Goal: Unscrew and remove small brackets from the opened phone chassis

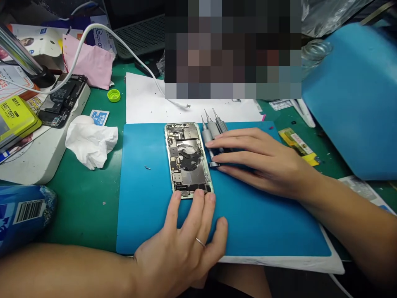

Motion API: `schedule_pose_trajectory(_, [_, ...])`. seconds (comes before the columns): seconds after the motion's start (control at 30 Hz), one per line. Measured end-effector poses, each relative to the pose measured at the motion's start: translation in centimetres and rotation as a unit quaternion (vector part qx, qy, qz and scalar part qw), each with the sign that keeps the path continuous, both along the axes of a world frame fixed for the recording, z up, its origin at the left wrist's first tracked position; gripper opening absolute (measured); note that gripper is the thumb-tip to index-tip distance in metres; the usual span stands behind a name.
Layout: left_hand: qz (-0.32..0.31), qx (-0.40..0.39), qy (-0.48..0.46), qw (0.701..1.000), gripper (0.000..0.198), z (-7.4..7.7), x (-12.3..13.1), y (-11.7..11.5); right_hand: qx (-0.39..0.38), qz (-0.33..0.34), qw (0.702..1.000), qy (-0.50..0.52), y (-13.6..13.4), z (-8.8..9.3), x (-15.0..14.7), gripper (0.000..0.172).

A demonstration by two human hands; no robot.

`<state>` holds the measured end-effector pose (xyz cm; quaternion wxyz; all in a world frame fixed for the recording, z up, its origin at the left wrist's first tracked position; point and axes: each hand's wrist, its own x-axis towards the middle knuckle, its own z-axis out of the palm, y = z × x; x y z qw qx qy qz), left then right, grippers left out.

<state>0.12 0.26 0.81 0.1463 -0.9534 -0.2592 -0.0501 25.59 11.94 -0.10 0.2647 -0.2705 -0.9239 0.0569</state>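
An opened smartphone (189, 161) with bare internals lies on the blue mat (142, 215), its long side slightly tilted. At its lower edge rest the fingertips of my left hand (190, 236), fingers spread, a ring on one of them. Right of the phone, several grey precision screwdrivers (208, 132) lie side by side, tips pointing away from me. My right hand (263, 161) reaches over them with fingers stretched out and apart, touching or just above their handles; the thumb is hidden. A few tiny screws (147, 167) sit on the mat left of the phone.
White paper (142, 99) lies behind the mat, with a white cable (124, 43) ending over it. To the left are crumpled tissue (93, 140), a green cap (113, 95), another phone part (63, 99), a yellow battery box (18, 120) and a blue packet (25, 215). A blue sheet (356, 103) stands at right.
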Motion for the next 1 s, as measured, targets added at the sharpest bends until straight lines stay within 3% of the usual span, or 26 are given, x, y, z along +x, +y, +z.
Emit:
schedule_pose_trajectory(0.2, [-0.001,-0.005,0.005,1.0,0.047,0.2,-0.1,0.0,-0.064,0.006,0.998,0.007,-0.9,0.4,-0.2,0.026])
schedule_pose_trajectory(0.53, [-0.001,0.0,-0.005,1.0,0.046,0.0,-0.1,-0.2,-0.027,0.053,0.998,0.0,-1.2,0.3,0.0,0.022])
schedule_pose_trajectory(0.77, [0.007,0.009,-0.021,1.0,0.044,-0.2,0.0,-0.2,-0.003,0.02,0.999,-0.04,-0.9,-0.1,0.3,0.039])
schedule_pose_trajectory(1.0, [0.007,0.007,-0.021,1.0,0.045,-0.3,0.1,-0.1,0.006,0.018,0.998,-0.062,-0.7,-0.1,-0.4,0.026])
